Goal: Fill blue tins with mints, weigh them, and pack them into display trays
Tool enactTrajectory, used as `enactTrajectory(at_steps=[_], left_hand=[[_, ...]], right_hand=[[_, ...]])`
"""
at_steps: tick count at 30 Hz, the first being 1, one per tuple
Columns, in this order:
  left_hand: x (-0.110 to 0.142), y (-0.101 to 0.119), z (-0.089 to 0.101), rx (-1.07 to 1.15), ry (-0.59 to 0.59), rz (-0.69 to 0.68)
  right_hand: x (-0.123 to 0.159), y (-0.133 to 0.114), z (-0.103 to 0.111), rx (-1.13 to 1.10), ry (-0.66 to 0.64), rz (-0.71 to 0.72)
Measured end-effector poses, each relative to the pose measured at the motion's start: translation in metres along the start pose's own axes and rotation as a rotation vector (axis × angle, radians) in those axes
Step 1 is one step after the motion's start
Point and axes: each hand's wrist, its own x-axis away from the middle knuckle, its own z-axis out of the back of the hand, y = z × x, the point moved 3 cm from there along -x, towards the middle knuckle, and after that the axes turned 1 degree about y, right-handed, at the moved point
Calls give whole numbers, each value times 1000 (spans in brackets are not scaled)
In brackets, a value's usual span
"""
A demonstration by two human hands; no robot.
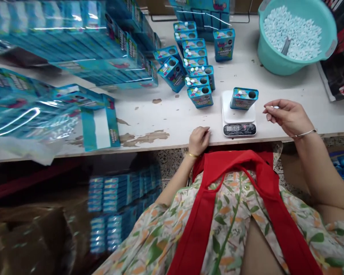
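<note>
A blue candy tin [244,100] stands upright on a small white digital scale [238,117], with a white candy on its lid beside a dark round hole. To the right of the scale, just off the surface, my right hand [289,116] pinches small white candies [273,107] between thumb and fingers. My left hand [198,140] rests at the table's front edge, left of the scale, its fingers curled in and nothing visible in them. Behind it, several blue tins [200,95] form a staggered group, many with white candies on their lids.
A turquoise tub [296,63] of white candies holds a grey scoop [286,46] at the back right. Wrapped stacks of blue packs [83,53] fill the left. An open blue carton [101,126] lies near the front edge. A single tin [224,46] stands at the back.
</note>
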Motion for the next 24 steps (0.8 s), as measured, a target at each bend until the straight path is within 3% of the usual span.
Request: enactTrajectory(at_steps=[7,13,19,24], left_hand=[[1,-2,-9,-119,136,-199],[2,-2,-9,-138,226,-301],[2,-1,-10,-182,197,-260],[3,-1,-8,-192,193,-258]], right_hand=[[-38,-40,-22,358,-13,73],[-58,-50,-26,616,-2,79],[-64,-52,-31,540,-86,51],[-55,-52,-21,239,-35,-6]])
